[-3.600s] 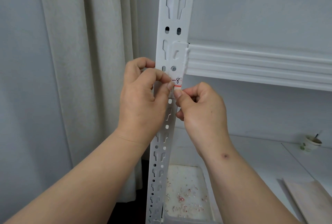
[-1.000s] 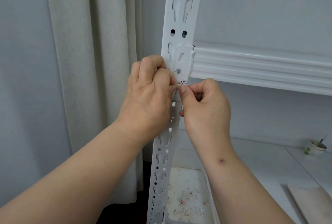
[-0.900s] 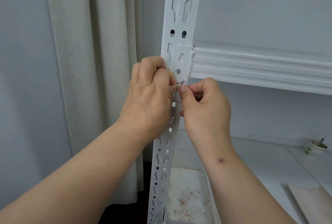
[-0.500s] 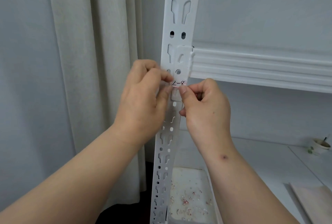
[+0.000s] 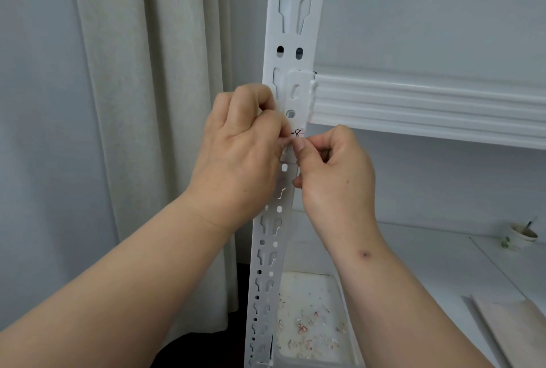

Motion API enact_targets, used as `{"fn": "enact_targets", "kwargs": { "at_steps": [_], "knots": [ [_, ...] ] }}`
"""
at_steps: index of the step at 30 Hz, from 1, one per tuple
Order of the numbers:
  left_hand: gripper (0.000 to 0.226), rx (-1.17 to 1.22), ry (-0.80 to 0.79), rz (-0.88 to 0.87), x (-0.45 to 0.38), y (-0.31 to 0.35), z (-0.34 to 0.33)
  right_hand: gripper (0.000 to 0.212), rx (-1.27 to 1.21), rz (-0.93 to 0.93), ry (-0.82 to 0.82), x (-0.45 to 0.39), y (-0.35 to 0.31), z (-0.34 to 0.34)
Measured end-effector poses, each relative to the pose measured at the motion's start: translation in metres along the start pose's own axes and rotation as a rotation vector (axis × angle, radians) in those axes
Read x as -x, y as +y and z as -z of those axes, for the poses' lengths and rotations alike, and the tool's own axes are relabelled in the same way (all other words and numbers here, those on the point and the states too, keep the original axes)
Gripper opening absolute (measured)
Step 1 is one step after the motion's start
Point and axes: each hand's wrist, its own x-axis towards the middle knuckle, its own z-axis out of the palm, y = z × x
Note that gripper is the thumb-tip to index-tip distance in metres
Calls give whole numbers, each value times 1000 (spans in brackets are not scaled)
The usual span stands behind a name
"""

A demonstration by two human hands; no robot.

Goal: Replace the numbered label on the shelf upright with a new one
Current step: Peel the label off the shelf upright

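The label [image 5: 297, 133] was a small white sticker on the front face of the shelf upright [image 5: 291, 51], just below the joint where the horizontal shelf beam [image 5: 428, 105] hooked in. Only its right part was visible: a short dash and a handwritten figure resembling an 8 in dark ink, crossed by a thin red line. The left part was covered by fingers, so any further characters could not be read. Whether the sticker lay fully flat or was partly lifted could not be determined.

The left hand [image 5: 245, 146] was curled from the left side of the upright, its fingertips pressed together at the label's left edge. The right hand [image 5: 334, 172] came from the right, thumb tip set at the label's lower edge and the remaining fingers folded into the palm. Both sets of fingertips touched the label, and appeared to pinch it.

The upright was white painted metal, punched with keyhole slots and round holes along its length, standing slightly tilted in the view. A pale curtain [image 5: 153, 102] hung behind it to the left. Below, a white tray [image 5: 310, 320] held scattered small scraps. A small cup [image 5: 521, 236] stood on the worktop [image 5: 428, 264] at far right.
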Motion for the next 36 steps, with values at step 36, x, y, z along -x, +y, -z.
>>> {"fn": "enact_targets", "kwargs": {
  "at_steps": [36],
  "knots": [
    [8,8,26,-84,-1,3,1,17,-27,-33,-32,4,4,3]
  ]
}}
